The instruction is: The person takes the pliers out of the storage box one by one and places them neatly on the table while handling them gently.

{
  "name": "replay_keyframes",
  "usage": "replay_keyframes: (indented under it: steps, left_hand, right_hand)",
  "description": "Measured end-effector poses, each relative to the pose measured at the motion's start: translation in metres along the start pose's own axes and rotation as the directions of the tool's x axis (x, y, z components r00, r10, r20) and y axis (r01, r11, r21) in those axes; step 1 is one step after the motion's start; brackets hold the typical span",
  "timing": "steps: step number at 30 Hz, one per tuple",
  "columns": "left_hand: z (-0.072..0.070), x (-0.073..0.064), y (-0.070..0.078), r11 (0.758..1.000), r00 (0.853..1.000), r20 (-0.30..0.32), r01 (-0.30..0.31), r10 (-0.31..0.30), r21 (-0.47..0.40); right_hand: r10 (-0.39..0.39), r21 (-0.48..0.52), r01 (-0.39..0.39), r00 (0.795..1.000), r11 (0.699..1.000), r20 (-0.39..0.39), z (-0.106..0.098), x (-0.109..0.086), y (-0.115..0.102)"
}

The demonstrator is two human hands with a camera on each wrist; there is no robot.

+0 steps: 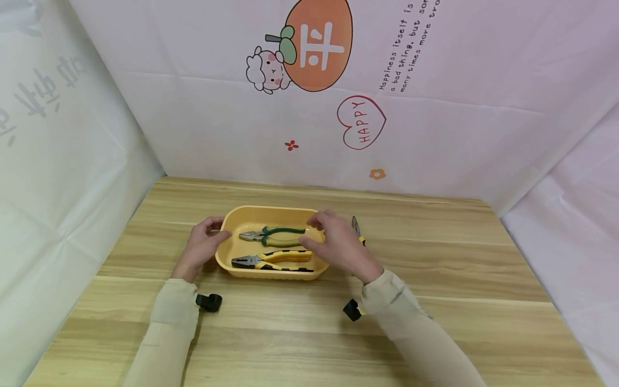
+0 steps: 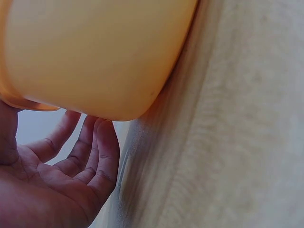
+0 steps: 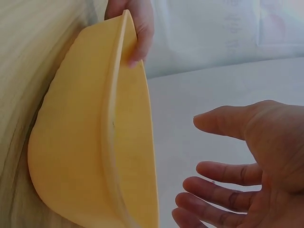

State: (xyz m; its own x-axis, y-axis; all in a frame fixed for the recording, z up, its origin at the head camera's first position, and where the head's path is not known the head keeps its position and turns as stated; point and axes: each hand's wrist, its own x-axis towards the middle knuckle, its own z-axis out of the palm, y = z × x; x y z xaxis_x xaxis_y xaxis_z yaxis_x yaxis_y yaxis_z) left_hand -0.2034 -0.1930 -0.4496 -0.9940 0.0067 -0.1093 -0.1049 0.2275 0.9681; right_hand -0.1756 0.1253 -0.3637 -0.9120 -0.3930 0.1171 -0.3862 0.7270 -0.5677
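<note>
A yellow plastic bin [image 1: 271, 274] sits on the table with two pliers inside. The pliers with green and yellowish handles [image 1: 264, 235] lie farther back; the yellow-and-black combination pliers [image 1: 263, 259] lie nearer the front. My left hand [image 1: 198, 247] grips the bin's left end, thumb over the rim and fingers against the outer wall, as the left wrist view shows. My right hand [image 1: 340, 244] hovers over the right end, fingers apart and holding nothing; the right wrist view shows it off the rim. Past it, a third pair of pliers [image 1: 356, 226] lies on the table, partly hidden.
The wooden table [image 1: 280, 344] extends around the bin on all sides. White printed cloth [image 1: 217, 134] hangs behind it and along both sides. A black wrist camera [image 1: 209, 302] is strapped at the left sleeve, another black camera [image 1: 352, 310] at the right.
</note>
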Motion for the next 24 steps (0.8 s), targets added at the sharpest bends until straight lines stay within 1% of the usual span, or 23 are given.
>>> replay_keyframes:
  steps: [7, 12, 20, 24]
  left_hand:
    - [0.0, 0.0, -0.001, 1.0, 1.0, 0.001, 0.0, 0.0, 0.0]
    - [0.0, 0.0, 0.0, 1.0, 1.0, 0.002, 0.007, -0.007, -0.006]
    - [0.0, 0.0, -0.001, 1.0, 1.0, -0.001, 0.008, -0.008, 0.005]
    - [-0.001, 0.001, -0.001, 1.0, 1.0, 0.003, 0.008, -0.008, 0.007]
  right_hand:
    - [-0.011, -0.011, 0.012, 0.999, 1.0, 0.032, 0.01, 0.004, -0.001]
    - [-0.003, 0.006, 0.002, 0.998, 1.0, 0.063, 0.017, 0.007, -0.001]
    - [-0.027, 0.024, 0.024, 0.995, 0.999, 0.097, 0.027, 0.009, -0.001]
    - [-0.02, 0.037, 0.016, 0.992, 0.999, 0.124, 0.032, 0.01, 0.0]
